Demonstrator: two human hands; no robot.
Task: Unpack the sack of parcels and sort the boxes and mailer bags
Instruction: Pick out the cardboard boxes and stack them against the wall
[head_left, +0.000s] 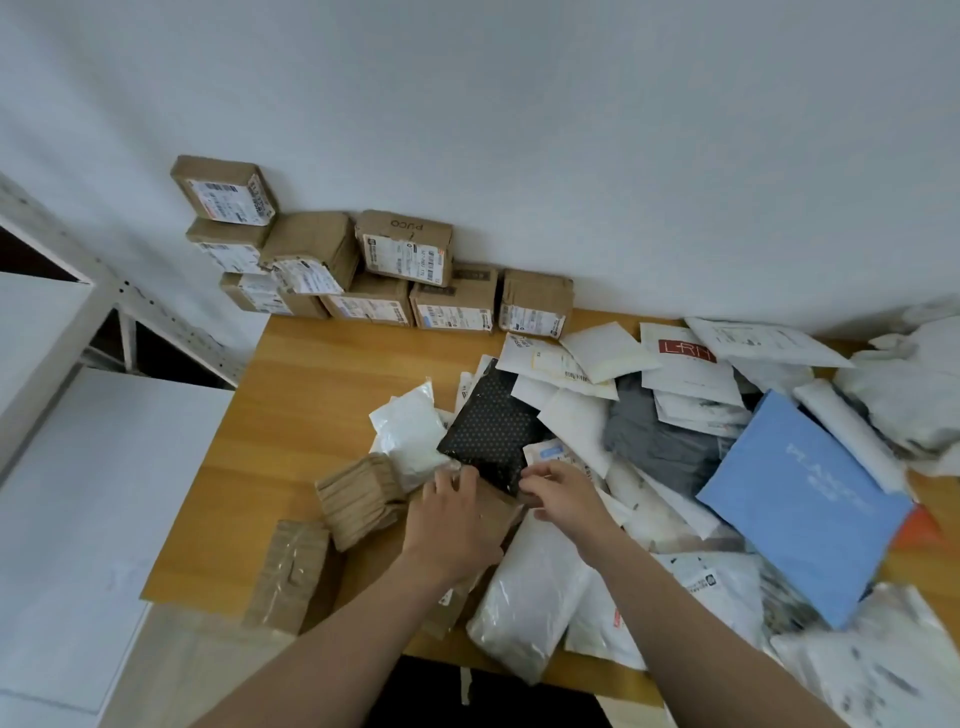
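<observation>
A brown box (493, 512) is gripped under both hands' fingers: left hand (452, 525), right hand (563, 499), likely for sorting. Black dotted mailer (491, 428) lies just beyond the fingertips; stacked boxes (374, 265) far beyond, on the desk (291, 405).

We see matt brown cardboard boxes (332, 260), glossy white plastic mailer bags (524, 597), a smooth blue mailer (800, 509), varnished wooden table (291, 415)

A wooden table (291, 415) sits in the middle. A white wall (519, 130) is at twelve o'clock. A white shelf (78, 312) stands at nine o'clock.
</observation>
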